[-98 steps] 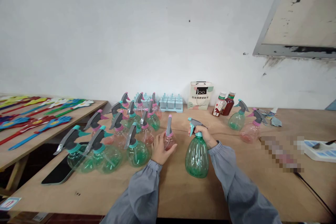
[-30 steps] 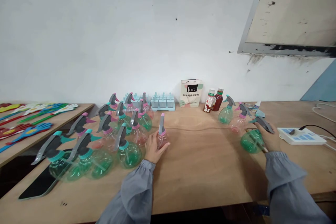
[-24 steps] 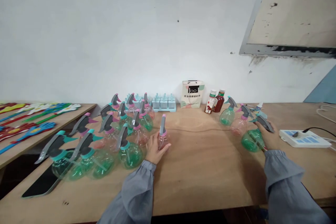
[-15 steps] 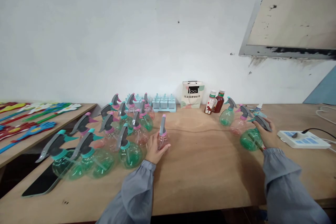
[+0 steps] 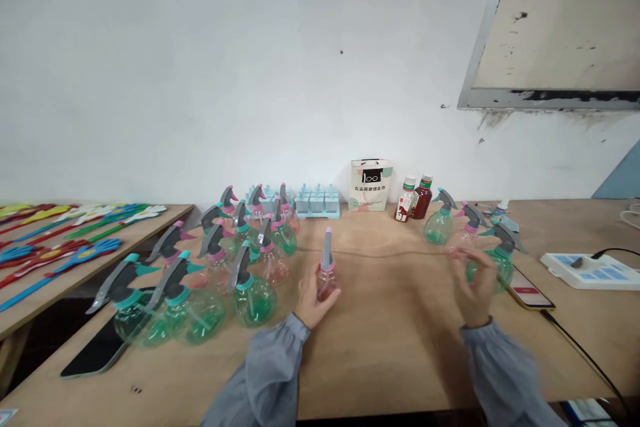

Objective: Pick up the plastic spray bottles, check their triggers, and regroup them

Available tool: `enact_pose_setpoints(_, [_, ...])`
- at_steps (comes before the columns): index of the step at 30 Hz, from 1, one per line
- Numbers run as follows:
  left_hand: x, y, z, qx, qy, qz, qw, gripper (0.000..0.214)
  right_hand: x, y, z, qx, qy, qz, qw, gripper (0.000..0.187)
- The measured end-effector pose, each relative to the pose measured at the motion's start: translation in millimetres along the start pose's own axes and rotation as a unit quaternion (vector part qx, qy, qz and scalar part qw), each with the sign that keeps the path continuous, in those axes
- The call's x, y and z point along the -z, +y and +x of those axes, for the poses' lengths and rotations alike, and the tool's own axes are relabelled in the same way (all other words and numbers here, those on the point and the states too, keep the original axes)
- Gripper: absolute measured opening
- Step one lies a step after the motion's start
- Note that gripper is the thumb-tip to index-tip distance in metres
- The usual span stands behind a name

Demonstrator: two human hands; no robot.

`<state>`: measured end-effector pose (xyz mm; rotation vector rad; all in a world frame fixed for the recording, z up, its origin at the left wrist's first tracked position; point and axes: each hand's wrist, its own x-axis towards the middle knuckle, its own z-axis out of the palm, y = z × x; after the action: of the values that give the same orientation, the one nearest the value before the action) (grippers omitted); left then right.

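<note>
My left hand [image 5: 314, 301] is wrapped round the base of a pink spray bottle [image 5: 327, 273] that stands upright on the wooden table [image 5: 390, 320]. My right hand [image 5: 474, 290] hovers empty with its fingers spread, just left of a green spray bottle [image 5: 493, 260] standing at the right. That green bottle stands by a pink one [image 5: 466, 235] and another green one [image 5: 439, 220]. Grey sleeves cover both my arms.
A cluster of several green and pink spray bottles [image 5: 227, 260] fills the table's left. A dark phone [image 5: 97, 350] lies at front left, another phone [image 5: 530, 288] by the right bottles. A power strip [image 5: 593, 270], two drink bottles [image 5: 415, 198], a paper bag [image 5: 371, 184], blue trays [image 5: 315, 201]; toys on a side table [image 5: 65, 233].
My right hand carried the green spray bottle from the middle to the right, set it upright by the others, let go and drew back left. My left hand stayed on the pink bottle.
</note>
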<state>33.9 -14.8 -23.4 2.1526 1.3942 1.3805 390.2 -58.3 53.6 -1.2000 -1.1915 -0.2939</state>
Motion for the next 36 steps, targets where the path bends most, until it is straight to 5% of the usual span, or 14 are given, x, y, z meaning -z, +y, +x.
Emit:
enact_pose_setpoints(2, [-5.2, 13.4, -6.7, -0.015, -0.031, 0.014, 0.999, 0.072, -28.6, -38.8, -24.3, 0.030, -0.132, 0.075, 0.988, 0.040])
enact_pose_setpoints(5, [-11.8, 33.0, -14.6, -0.045, -0.065, 0.027, 0.997, 0.077, -67.1, -82.1, -49.7, 0.024, -0.295, 0.168, 0.940, 0.074])
enact_pose_setpoints(7, [-13.3, 43.8, -17.9, -0.082, -0.076, 0.046, 0.993, 0.084, -85.1, -99.1, -57.9, -0.009, -0.334, 0.206, 0.920, 0.084])
enact_pose_setpoints(10, [-4.2, 55.5, -23.2, -0.163, -0.047, 0.104, 0.980, 0.096, -99.7, -109.5, -60.4, -0.073, -0.377, 0.259, 0.886, 0.070])
enact_pose_setpoints(13, [24.9, 57.1, -33.3, -0.228, 0.067, 0.174, 0.956, 0.088, -104.7, -106.7, -57.5, -0.091, -0.409, 0.297, 0.858, 0.064])
enact_pose_setpoints(16, [67.3, 41.8, -43.8, -0.241, 0.276, 0.201, 0.908, 0.075, -108.0, -98.4, -51.9, -0.124, -0.402, 0.317, 0.850, 0.062])
enact_pose_setpoints(18, [93.6, 23.1, -46.2, -0.176, 0.407, 0.225, 0.867, 0.086, -111.3, -94.4, -45.4, -0.184, -0.397, 0.331, 0.836, 0.050])
enact_pose_setpoints(20, [112.1, 1.3, -44.1, -0.070, 0.437, 0.237, 0.865, 0.092, -115.3, -93.5, -36.2, -0.259, -0.390, 0.356, 0.809, 0.034])
enact_pose_setpoints(25, [118.9, -40.2, -38.7, 0.052, 0.293, 0.238, 0.924, 0.084, -121.8, -100.7, -9.9, -0.397, -0.422, 0.411, 0.704, 0.024])
enact_pose_setpoints(31, [90.0, -24.2, -48.4, 0.006, 0.183, 0.251, 0.951, 0.067, -124.9, -100.2, 6.9, -0.402, -0.439, 0.402, 0.696, 0.024])
enact_pose_setpoints(36, [56.7, -0.6, -10.4, -0.037, 0.075, 0.214, 0.973, 0.068, -129.7, -99.1, 12.3, -0.378, -0.472, 0.407, 0.685, 0.035])
